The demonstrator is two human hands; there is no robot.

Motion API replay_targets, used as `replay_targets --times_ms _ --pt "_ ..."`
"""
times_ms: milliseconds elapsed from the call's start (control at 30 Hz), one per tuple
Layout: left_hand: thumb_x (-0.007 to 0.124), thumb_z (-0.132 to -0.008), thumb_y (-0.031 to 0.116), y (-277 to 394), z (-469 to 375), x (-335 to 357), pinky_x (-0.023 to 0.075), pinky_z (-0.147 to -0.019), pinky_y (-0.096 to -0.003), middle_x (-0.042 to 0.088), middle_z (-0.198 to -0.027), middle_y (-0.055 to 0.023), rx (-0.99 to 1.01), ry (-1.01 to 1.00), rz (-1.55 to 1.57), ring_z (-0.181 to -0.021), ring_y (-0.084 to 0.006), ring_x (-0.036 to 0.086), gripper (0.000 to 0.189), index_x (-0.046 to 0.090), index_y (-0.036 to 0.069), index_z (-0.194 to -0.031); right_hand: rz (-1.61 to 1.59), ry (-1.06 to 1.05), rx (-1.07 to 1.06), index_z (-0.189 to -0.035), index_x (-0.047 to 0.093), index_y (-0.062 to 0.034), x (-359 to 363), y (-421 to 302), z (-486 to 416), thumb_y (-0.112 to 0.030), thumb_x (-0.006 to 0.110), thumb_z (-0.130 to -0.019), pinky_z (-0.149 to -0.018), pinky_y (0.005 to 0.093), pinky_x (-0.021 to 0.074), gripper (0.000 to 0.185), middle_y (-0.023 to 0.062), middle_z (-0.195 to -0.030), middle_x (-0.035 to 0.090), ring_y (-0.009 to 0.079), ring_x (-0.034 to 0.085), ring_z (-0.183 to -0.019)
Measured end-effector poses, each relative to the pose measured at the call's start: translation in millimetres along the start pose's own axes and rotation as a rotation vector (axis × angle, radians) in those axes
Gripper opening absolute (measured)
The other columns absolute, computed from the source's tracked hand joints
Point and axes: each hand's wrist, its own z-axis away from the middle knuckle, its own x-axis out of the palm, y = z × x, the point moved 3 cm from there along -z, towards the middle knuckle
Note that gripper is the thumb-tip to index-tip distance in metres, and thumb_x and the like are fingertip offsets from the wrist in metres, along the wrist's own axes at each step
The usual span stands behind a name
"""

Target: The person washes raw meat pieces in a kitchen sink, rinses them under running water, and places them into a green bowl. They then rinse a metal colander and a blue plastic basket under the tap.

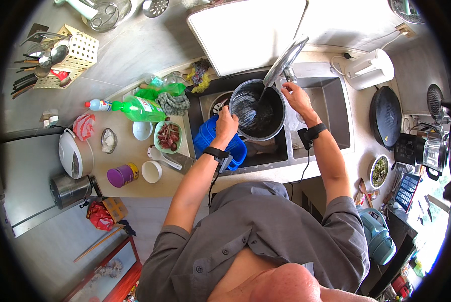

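Note:
My left hand [226, 126] grips the left rim of a dark cooking pot [272, 124] with a honeycomb-patterned inside. The pot sits over the left basin of a double sink [348, 109], under the spout of a chrome tap [282, 62]. A stream falls from the spout, and water lies in the pot. Right of the pot, my right hand [299, 100] is raised beside the tap's base, fingers bent; whether they touch the tap is unclear. A blue plastic basket [238, 153] is under my left wrist, partly hidden. Behind the pot, another round vessel [217, 102] shows partly.
Left on the counter are a bowl of cut meat [168, 137], a green bottle [144, 108], a white cup [151, 171] and a purple can [121, 175]. A white electric kettle [368, 70] and black pan [385, 117] stand right. A white board [248, 30] leans behind the sink.

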Motion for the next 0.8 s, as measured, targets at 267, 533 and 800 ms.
replay_targets --times_ms 267,533,800 --pt "0.066 -0.087 0.012 57 8 -37 0.0481 -0.093 -0.0486 0.055 -0.122 -0.0237 0.301 0.212 -0.126 -0.114 -0.0423 0.056 0.044 0.048 0.0 -0.125 0.01 0.015 -0.065 -0.116 0.067 -0.0083 0 1 -4 -0.036 0.065 -0.091 -0.081 0.0408 0.0534 0.037 0.0138 -0.099 0.073 0.0307 0.07 -0.091" --pt "0.059 -0.098 0.01 102 -32 -12 0.0563 -0.084 -0.0318 0.067 -0.11 -0.0143 0.028 -0.462 0.667 -0.097 -0.0197 0.067 0.027 0.059 -0.002 -0.122 0.058 0.001 -0.119 -0.116 0.067 -0.008 -5 -2 -4 -0.036 0.066 -0.091 -0.079 0.0415 0.054 0.037 0.0133 -0.095 0.073 0.0312 0.07 -0.088" --pt "0.061 -0.1 0.016 118 -44 -3 0.0569 -0.083 -0.028 0.069 -0.099 -0.0088 -0.208 -0.563 1.156 -0.089 -0.0155 0.068 0.024 0.064 -0.001 -0.116 -0.254 -0.086 -0.001 -0.113 0.066 -0.0023 -8 -17 8 -0.025 0.064 -0.092 -0.071 0.0357 0.0555 0.031 0.0117 -0.089 0.072 0.0217 0.07 -0.078"
